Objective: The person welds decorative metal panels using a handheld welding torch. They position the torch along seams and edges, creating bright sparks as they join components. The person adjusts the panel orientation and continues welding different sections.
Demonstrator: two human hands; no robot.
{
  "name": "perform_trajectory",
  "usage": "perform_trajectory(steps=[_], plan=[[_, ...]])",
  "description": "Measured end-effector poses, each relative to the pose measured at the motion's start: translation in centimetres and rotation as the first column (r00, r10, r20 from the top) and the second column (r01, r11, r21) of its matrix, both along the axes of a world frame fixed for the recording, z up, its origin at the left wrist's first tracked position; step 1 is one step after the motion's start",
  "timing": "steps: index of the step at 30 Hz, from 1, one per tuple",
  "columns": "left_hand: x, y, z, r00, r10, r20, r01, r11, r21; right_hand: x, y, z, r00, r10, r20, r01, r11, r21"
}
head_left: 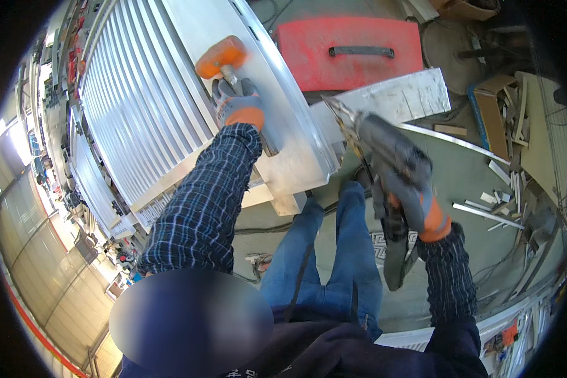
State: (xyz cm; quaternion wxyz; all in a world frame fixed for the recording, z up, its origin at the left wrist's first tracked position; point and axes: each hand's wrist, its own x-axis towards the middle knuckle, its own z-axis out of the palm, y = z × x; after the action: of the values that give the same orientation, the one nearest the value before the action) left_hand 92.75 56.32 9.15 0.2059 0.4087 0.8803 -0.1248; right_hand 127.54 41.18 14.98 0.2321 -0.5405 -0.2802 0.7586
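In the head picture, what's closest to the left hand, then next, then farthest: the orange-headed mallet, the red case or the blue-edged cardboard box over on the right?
1. Orange-headed mallet: right in the left hand.
2. Red case: up and to the right of that hand.
3. Blue-edged cardboard box: farther right still, past the red case.

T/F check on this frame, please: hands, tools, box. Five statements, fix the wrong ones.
1. The left hand grips a mallet with an orange head. True.
2. The right hand is bare. False: it wears a grey and orange glove.
3. The right hand holds a dark tool. True.
4. The red box lies left of the slatted metal panel. False: it is to the panel's right.
5. The red box has a dark handle on it. True.
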Motion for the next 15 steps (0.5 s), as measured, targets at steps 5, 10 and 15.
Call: perform_trajectory(steps=[5,10,15], plan=[[-1.7,-0.5,-2.9,0.996,-0.077,0.033,0.072,0.987,0.145,-4.4,9.1,-1.3,0.957,-0.040,-0.286,0.035,0.999,-0.021],[-1.7,-0.6,-3.6,0.998,-0.062,0.015,0.059,0.985,0.161,-7.2,11.8,-3.3,0.941,-0.077,-0.331,0.039,0.992,-0.118],[-0.6,-0.4,-1.8,0.997,-0.034,0.069,0.010,0.947,0.321,-8.5,12.9,-3.5,0.915,-0.082,-0.395,0.022,0.988,-0.154]])
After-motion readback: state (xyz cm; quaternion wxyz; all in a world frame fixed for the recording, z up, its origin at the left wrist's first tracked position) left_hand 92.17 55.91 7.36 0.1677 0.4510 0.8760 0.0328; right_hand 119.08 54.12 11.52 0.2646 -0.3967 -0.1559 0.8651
